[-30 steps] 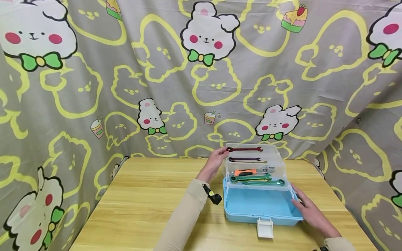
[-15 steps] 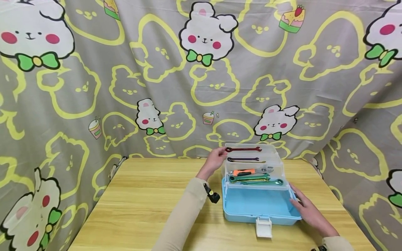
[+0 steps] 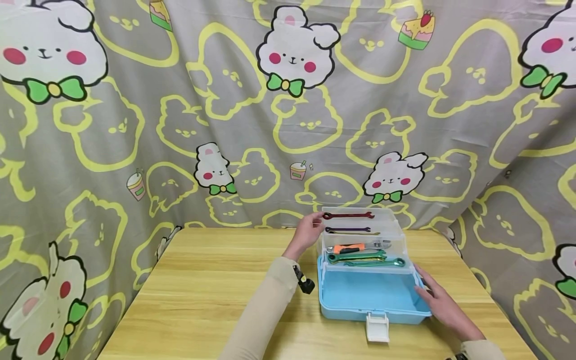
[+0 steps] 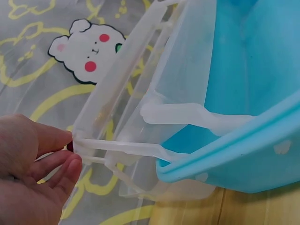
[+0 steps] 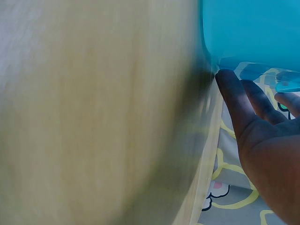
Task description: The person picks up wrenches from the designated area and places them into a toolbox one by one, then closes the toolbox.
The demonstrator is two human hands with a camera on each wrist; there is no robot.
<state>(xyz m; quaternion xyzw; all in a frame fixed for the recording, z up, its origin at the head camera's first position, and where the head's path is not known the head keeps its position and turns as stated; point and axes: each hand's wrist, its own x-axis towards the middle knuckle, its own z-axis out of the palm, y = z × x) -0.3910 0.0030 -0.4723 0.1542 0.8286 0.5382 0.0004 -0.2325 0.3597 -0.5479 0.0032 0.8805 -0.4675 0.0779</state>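
Note:
A light blue toolbox (image 3: 375, 316) stands unfolded on the table, its white latch (image 3: 377, 327) hanging down in front. Clear trays are raised in steps behind its bare blue bottom. My left hand (image 3: 308, 232) pinches the left end of the top tray (image 4: 117, 79), with a dark red bit showing between thumb and fingers. In that tray lies a red wrench (image 3: 348, 216). Lower down are a purple wrench (image 3: 348, 229), an orange-handled adjustable wrench (image 3: 353, 248) and green wrenches (image 3: 360, 257). My right hand (image 3: 443, 302) touches the box's right side, fingers fairly straight.
The wooden table (image 3: 216, 290) extends to the left of the toolbox. A grey cartoon-print cloth (image 3: 252, 125) hangs behind and on both sides. White hinge arms (image 4: 173, 112) link the trays to the blue base.

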